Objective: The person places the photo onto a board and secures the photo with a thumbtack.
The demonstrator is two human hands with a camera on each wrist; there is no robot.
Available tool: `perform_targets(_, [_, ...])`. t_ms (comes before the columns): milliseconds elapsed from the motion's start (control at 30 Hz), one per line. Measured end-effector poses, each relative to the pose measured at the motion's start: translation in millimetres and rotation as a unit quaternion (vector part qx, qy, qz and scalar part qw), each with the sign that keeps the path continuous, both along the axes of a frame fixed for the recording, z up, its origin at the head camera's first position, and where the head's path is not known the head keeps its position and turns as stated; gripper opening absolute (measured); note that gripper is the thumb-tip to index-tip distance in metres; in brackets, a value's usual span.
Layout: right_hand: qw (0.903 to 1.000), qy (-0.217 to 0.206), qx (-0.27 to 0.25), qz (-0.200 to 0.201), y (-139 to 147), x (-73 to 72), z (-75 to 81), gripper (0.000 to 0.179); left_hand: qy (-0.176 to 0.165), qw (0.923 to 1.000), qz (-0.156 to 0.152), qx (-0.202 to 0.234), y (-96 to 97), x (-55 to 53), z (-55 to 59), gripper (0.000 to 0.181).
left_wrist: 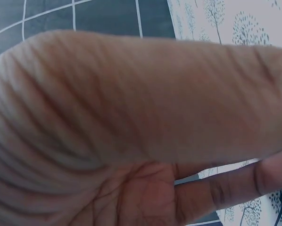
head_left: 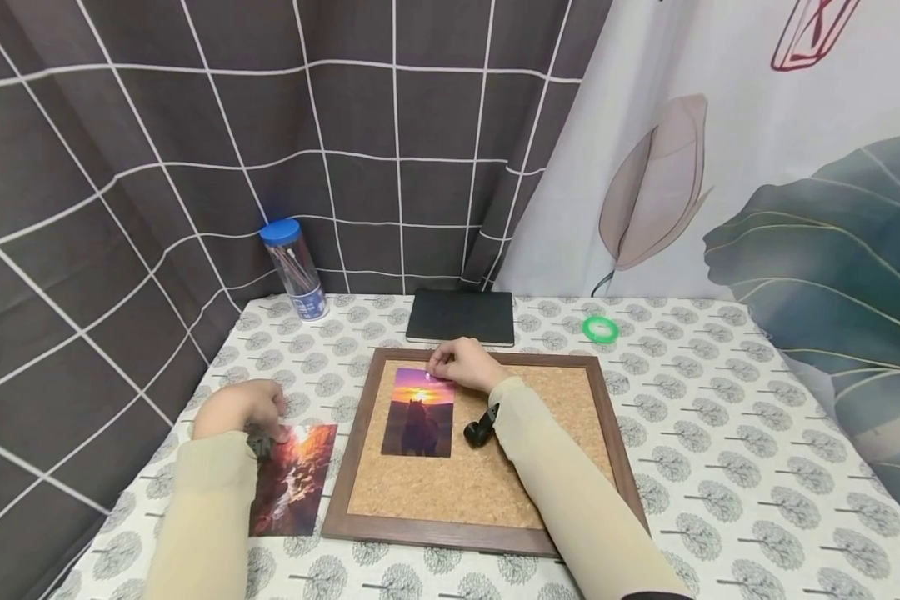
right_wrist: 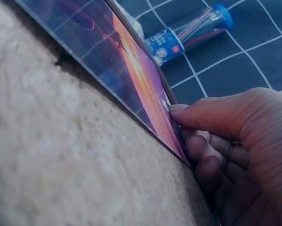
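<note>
Ideally, press the white pin (head_left: 427,376), pinched in the right hand (head_left: 468,364), squarely into the horse photo (head_left: 420,421), at ten o'clock on the corkboard (head_left: 390,500). Beyond nine, the left hand (head_left: 243,406) touches a second photo (head_left: 292,487), fingers relaxed.

A photo (head_left: 417,421) lies on the corkboard (head_left: 450,496), a second photo (head_left: 292,487) left of it, and a notebook (head_left: 461,317) behind it.

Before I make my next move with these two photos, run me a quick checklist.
1. Sunset photo within the cork board's frame: ok.
2. Right hand at that photo's top edge: ok, pinching a small white piece there.
3. White piece firmly fixed: cannot tell.
4. Reddish photo on the board: not ok; it's on the table beside it, at the left hand.
5. Green ring clear of the board: ok.
</note>
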State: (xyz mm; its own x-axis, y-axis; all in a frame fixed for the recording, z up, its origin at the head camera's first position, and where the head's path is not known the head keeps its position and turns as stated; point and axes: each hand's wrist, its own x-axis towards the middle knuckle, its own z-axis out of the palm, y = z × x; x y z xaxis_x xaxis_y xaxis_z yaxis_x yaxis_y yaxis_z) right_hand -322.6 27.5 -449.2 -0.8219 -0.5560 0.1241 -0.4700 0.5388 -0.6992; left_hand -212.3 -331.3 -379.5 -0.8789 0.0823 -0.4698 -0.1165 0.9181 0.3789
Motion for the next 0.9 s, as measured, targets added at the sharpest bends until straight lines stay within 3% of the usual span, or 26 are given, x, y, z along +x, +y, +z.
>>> perform_targets(167, [1.0000,0.008,-0.002,0.001,1.4,-3.3,0.5,0.006,-0.006,0.9997,0.010,0.021,2.3,1.2,-0.1,0.025])
perform_targets(300, [1.0000,0.005,0.001,-0.001,2.1,-2.4,1.1,0.006,-0.015,0.9964,-0.007,0.084,0.3,-0.7,-3.4,0.012])
perform_targets(400, [1.0000,0.006,0.004,0.000,2.1,-0.7,0.9,0.005,-0.008,0.9872,-0.031,0.156,-6.8,-4.1,-7.8,0.006])
perform_targets(567, [0.9997,0.018,0.012,0.013,2.8,-1.5,-1.2,0.004,-0.006,0.9639,-0.045,0.262,-16.1,-12.0,-12.5,0.019])
perform_targets(767, [0.9992,0.029,0.021,0.016,0.8,-2.3,-0.7,0.004,0.001,0.9501,-0.046,0.308,-15.2,-21.1,-10.2,0.019])
perform_targets(900, [0.9992,0.029,0.025,0.010,-2.7,-0.6,0.1,0.004,0.011,0.9462,-0.050,0.319,-11.6,-24.6,-6.4,0.020])
